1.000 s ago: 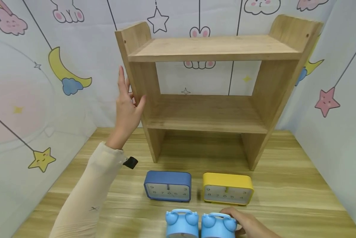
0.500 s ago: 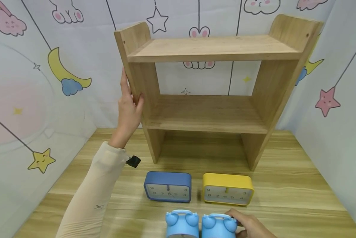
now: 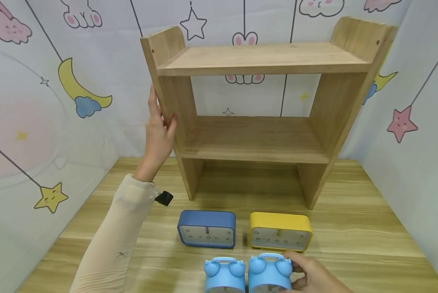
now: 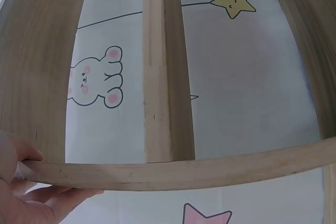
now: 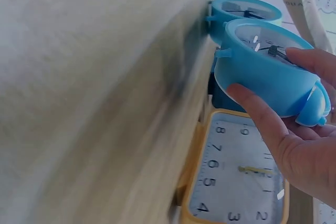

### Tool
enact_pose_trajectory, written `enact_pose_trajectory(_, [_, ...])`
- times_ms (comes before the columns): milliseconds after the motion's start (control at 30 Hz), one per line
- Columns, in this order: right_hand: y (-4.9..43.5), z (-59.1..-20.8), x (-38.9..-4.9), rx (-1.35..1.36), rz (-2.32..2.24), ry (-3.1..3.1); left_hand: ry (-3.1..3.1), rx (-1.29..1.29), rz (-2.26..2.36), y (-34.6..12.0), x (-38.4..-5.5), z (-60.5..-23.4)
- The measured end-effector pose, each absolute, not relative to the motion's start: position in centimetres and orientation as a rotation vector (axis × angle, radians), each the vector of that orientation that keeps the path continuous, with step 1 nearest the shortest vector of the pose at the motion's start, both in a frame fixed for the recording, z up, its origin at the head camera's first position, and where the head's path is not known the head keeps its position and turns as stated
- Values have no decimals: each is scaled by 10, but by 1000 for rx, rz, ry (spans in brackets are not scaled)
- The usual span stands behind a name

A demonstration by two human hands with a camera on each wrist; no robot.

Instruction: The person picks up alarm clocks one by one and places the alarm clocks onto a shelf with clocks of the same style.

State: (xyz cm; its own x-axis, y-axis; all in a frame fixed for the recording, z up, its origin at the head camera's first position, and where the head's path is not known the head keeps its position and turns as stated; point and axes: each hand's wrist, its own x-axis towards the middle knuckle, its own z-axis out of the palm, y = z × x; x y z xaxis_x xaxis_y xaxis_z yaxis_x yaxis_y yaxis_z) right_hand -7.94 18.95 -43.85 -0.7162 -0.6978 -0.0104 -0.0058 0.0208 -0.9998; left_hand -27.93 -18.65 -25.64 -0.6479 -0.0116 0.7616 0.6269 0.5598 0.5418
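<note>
My left hand (image 3: 157, 136) grips the left side panel of a wooden shelf unit (image 3: 263, 70), thumb on the front edge and fingers along the outer side. The left wrist view shows the same hand (image 4: 31, 200) around the panel's edge (image 4: 173, 176). At the bottom of the head view my right hand (image 3: 312, 273) holds a light blue twin-bell alarm clock (image 3: 269, 277) by its right side. Up close in the right wrist view, fingers press its face and back, and this clock (image 5: 257, 80) tilts. A matching light blue clock (image 3: 224, 278) stands just left of it.
A blue rectangular clock (image 3: 206, 219) and a yellow one (image 3: 279, 221) stand side by side before the shelf unit on the wood-grain tabletop (image 3: 373, 228). Walls of printed cloth (image 3: 120, 61) with stars and clouds enclose the back and sides.
The held light blue clock has risen a little, with my right hand gripping it. My left hand has closed in on the shelf panel, fingers now against it. The other clocks stay put.
</note>
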Motion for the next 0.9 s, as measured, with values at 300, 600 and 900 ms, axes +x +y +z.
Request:
enact_pose_trajectory(300, [187, -409, -79, -810, -1760, 2021, -2060, -498, -1101, -187, -278, -256])
enact_pose_trajectory(600, [185, -376, -91, -919, -1749, 2157, -2070, -505, -1102, -187, -278, -256])
enact_pose_trajectory(900, [183, -338, -105, -993, -1730, 2190, -2080, -517, -1110, -189, -278, -257])
